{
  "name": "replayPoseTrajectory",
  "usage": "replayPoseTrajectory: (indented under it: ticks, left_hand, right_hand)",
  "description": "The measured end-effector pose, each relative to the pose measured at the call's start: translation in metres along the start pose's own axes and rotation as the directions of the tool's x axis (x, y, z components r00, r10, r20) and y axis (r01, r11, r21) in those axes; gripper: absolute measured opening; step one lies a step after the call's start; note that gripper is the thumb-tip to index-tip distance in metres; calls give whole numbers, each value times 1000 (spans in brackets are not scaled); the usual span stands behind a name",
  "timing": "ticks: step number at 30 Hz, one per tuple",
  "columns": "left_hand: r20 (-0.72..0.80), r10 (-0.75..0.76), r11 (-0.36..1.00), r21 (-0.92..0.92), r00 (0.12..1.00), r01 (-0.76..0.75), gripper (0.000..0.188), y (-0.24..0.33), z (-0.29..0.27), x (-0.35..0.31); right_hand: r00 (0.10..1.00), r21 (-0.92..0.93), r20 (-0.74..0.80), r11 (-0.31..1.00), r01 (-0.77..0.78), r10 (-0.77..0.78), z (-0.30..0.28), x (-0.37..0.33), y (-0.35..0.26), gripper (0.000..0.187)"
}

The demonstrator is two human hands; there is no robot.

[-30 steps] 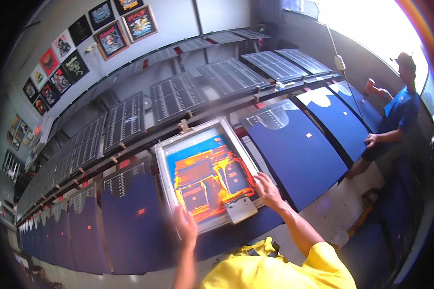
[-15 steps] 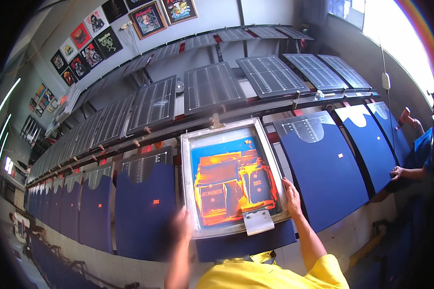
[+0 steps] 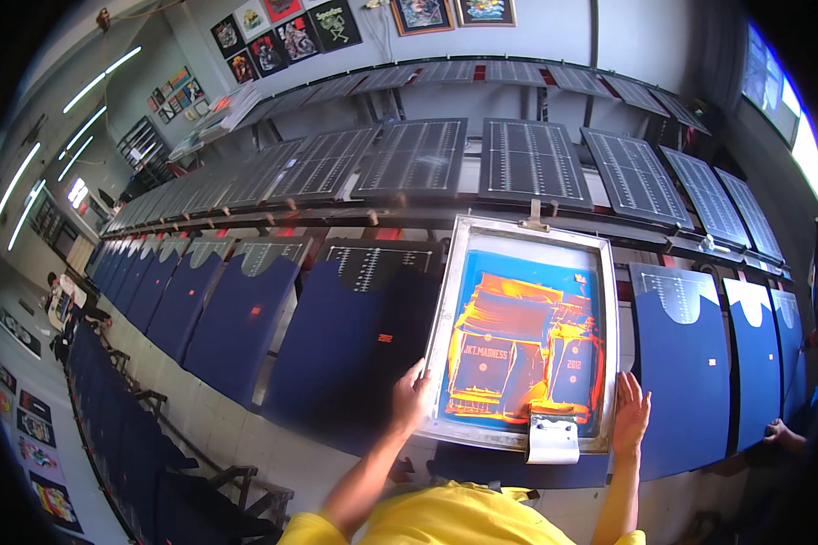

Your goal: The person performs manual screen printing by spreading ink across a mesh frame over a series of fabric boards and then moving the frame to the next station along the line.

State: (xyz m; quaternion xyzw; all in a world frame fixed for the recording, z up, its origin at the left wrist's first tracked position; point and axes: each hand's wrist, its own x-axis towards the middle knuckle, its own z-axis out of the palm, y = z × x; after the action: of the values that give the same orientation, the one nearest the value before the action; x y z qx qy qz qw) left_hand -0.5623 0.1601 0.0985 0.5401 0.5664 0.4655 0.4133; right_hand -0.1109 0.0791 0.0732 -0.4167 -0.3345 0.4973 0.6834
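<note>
A screen-printing frame [image 3: 447, 300] with a metal border lies over a dark blue garment on a board in front of me. Bright orange ink is smeared across its blue mesh [image 3: 518, 265]. A squeegee [image 3: 553, 440] with a pale metal holder rests at the near end of the screen. My left hand [image 3: 411, 400] grips the frame's near left side, fingers closed at the edge. Along the near right side, my right hand [image 3: 630, 413] stands upright with its fingers stretched out, by the border. A dark blue garment [image 3: 345, 354] with a small orange print lies on the board to the left.
More boards with dark blue garments [image 3: 682, 381] run along both sides. Behind them, a rail [image 3: 409, 216] carries bare dark boards [image 3: 532, 163] with white markings. At the right edge, a co-worker's hand [image 3: 777, 431] touches a garment board. Another person [image 3: 73, 295] is far left.
The view has swung left, so the frame appears farther right. My left hand, blurred beside the frame before, now grips its edge. The right hand's fingers stand straighter beside the border.
</note>
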Motion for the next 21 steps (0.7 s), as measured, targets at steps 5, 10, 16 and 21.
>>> replayPoseTrajectory:
  ticks: [5,10,16,21]
  left_hand:
    - [-74,39,999,-15,997,-40,63,-22,-82,2]
    - [-97,74,994,90,993,-65,58,-55,-195,9]
    - [-91,-24,997,64,996,30,59,-114,-315,40]
    - [-130,-39,998,51,991,46,55,-147,-368,76]
  right_hand:
    - [998,-122,42,992,-36,42,88,-22,10,73]
    - [998,-53,55,998,-21,24,183,-48,69,70]
    - [996,-13,23,997,-82,82,292,-56,138,69]
    - [995,-31,15,995,-97,97,342,-45,170,72]
